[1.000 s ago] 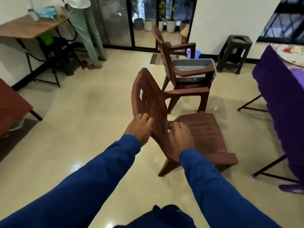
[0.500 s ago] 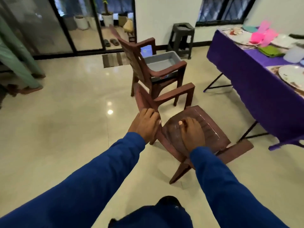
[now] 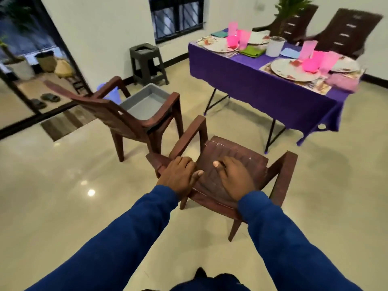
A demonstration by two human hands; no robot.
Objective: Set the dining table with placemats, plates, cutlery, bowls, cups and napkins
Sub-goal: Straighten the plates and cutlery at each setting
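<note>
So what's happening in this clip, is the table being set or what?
Not at this moment. The person has both hands on a brown plastic chair: the left hand grips the top of its backrest, the right hand holds the backrest from the seat side. The table, under a purple cloth, already carries plates, pink cups and napkins. A second brown chair nearby holds a grey tub.

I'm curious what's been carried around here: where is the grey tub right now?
In the head view the grey tub sits on the seat of the farther brown chair, left of centre, between the black stool and the nearer chair the person grips.
</note>
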